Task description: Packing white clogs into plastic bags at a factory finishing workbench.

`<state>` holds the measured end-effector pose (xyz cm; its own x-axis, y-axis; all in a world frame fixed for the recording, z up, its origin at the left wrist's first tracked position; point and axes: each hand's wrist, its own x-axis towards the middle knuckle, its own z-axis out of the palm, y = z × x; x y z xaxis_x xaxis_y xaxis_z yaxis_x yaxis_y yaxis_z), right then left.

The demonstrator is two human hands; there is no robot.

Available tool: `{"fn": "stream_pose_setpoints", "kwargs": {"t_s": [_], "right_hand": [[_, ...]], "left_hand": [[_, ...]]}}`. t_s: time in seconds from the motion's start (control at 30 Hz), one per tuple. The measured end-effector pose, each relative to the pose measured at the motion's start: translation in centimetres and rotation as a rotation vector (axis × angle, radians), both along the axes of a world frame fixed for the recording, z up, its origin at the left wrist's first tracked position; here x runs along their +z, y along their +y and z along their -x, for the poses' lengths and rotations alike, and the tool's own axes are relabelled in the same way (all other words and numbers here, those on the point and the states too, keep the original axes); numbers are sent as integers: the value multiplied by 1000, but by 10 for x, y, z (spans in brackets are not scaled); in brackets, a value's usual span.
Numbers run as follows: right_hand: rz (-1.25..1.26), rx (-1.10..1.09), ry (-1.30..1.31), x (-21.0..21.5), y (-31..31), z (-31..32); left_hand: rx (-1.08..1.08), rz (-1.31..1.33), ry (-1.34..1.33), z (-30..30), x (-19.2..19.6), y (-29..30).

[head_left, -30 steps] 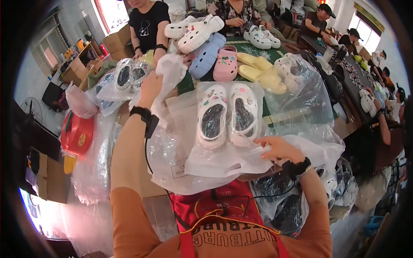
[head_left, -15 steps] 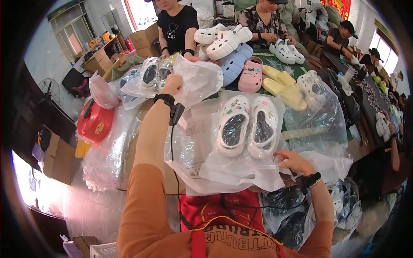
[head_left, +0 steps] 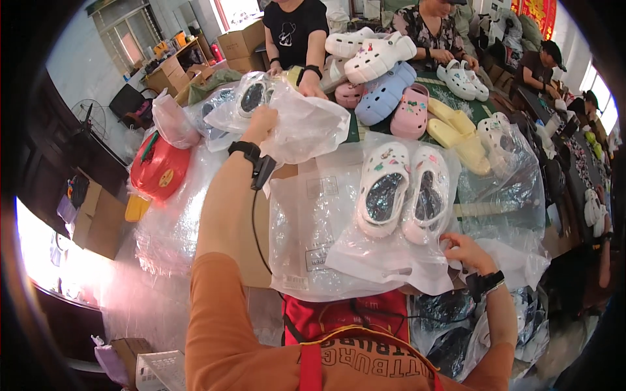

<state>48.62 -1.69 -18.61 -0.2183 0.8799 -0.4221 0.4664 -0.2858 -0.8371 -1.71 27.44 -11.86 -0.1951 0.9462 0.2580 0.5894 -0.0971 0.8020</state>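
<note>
A pair of white clogs (head_left: 383,217) with colourful charms and dark filling lies in a frosted plastic bag (head_left: 365,260) in front of me. My right hand (head_left: 471,254) rests at the bag's right edge, its fingers slightly bent and apart. With my left arm stretched out far to the left, my left hand (head_left: 263,124) is closed on the edge of a second plastic bag (head_left: 306,127). Another white clog (head_left: 253,98) shows through the plastic there, partly covered. Across the table a co-worker's hand (head_left: 312,85) touches that same second bag.
White, blue and pink clogs (head_left: 386,94) are piled at the back, beside yellow slippers (head_left: 460,140). Bagged clogs (head_left: 505,143) lie right. A red round roll (head_left: 160,168) sits on stacked plastic film (head_left: 173,228) at left. Co-workers sit behind, and cartons (head_left: 241,42) stand beyond.
The view has turned left, so the scene sits further right. My left hand still grips the far bag, whose plastic now covers more of the clogs in it. My right hand stays by the near bag.
</note>
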Motion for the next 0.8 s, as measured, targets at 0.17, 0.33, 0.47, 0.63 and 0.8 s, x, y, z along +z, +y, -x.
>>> {"fn": "stream_pose_setpoints", "kwargs": {"t_s": [0.17, 0.33, 0.47, 0.63, 0.8], "right_hand": [[-3, -28, 16, -2, -4, 8], [12, -66, 55, -5, -9, 5], [-3, -43, 68, -12, -6, 4], [-4, -105, 38, -7, -5, 4], [-44, -97, 66, -10, -6, 1]], "left_hand": [[220, 143, -525, 6, -8, 40], [242, 86, -701, -18, -30, 47], [35, 83, -610, -23, -24, 41], [60, -535, 293, -82, -1, 6], [-584, -39, 299, -146, -26, -86]]}}
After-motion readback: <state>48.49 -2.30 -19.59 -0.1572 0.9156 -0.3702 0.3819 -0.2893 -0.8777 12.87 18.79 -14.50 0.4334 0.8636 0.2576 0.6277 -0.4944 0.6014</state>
